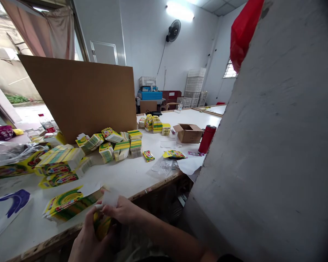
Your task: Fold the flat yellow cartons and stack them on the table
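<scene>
At the table's front edge, my left hand [88, 235] is closed around a small yellow-and-green carton [102, 226]. My right hand [127, 211] pinches a white piece of paper or card [110, 198] just above it; whether that piece is part of the carton I cannot tell. Some fingertips are hidden behind the carton. Just left of my hands lies a row of flat yellow-green cartons [67, 205] with colourful printing. Farther back on the left stands a stack of similar cartons [58, 162].
Several more carton bundles [121, 149] sit before a large cardboard sheet [90, 98]. To the right are a single printed carton [148, 156], clear plastic [164, 166], an open brown box [190, 134] and a red flask [207, 139]. A white wall [265, 153] closes off the right.
</scene>
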The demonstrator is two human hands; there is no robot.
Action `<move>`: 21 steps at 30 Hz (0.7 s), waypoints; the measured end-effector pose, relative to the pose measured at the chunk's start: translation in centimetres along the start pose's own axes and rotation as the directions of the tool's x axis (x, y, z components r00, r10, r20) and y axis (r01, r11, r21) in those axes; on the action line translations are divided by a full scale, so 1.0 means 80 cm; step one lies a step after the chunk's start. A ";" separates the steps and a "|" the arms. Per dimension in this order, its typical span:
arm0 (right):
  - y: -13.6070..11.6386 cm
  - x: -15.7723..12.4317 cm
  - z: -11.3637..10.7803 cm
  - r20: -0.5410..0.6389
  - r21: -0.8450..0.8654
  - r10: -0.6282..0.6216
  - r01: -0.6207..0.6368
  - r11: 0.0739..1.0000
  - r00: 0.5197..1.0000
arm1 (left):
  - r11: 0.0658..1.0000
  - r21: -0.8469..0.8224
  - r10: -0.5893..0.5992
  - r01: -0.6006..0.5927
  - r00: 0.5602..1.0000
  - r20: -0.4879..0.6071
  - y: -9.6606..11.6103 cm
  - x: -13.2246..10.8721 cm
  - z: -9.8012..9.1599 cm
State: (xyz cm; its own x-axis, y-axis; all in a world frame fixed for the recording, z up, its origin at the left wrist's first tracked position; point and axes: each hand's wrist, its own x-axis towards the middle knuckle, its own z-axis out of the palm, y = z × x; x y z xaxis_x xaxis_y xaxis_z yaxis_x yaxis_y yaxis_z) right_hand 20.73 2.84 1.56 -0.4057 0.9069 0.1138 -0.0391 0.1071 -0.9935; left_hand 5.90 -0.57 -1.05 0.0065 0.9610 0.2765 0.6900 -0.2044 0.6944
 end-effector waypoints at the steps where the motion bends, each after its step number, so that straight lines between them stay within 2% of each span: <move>1: -0.006 -0.007 0.002 0.056 -0.131 -0.075 0.081 0.988 0.996 | 0.999 -0.046 0.006 -0.007 1.000 -0.013 -0.007 0.004 0.001; 3: -0.015 -0.018 0.008 0.180 -0.354 -0.209 0.262 0.898 0.961 | 0.993 -0.113 0.026 -0.029 0.999 -0.030 -0.020 0.012 0.001; 5: -0.018 -0.023 0.012 0.254 -0.491 -0.264 0.359 0.794 0.930 | 0.984 -0.167 0.052 -0.055 0.998 -0.021 -0.030 0.020 0.001; 8: -0.016 -0.018 0.008 0.311 -0.603 -0.265 0.405 0.687 0.913 | 0.985 -0.173 -0.002 0.000 1.000 -0.011 -0.034 0.024 -0.004; 12: -0.017 -0.004 -0.017 0.476 -0.653 -0.221 0.510 0.560 0.851 | 0.982 -0.175 -0.067 0.071 0.997 0.026 -0.022 0.013 -0.015; 15: -0.023 0.004 -0.034 0.619 -0.593 -0.127 0.567 0.572 0.775 | 0.969 -0.235 -0.051 0.076 0.992 0.113 -0.010 0.005 -0.020; 17: -0.022 0.007 -0.037 0.648 -0.556 -0.086 0.547 0.626 0.757 | 0.975 -0.207 -0.048 0.078 0.988 0.149 -0.010 0.004 -0.021; 21: -0.005 0.007 -0.020 0.507 -0.567 -0.099 0.418 0.710 0.856 | 0.997 -0.059 -0.046 0.052 0.995 0.094 -0.035 0.010 -0.026</move>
State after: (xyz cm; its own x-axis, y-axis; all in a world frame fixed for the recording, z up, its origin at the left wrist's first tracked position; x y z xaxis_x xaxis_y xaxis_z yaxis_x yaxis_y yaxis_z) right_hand 22.02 3.96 2.04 -0.8062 0.5597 0.1916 0.3210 0.6859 -0.6530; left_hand 2.44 0.40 -1.38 0.0427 0.9826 0.1806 0.6456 -0.1651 0.7456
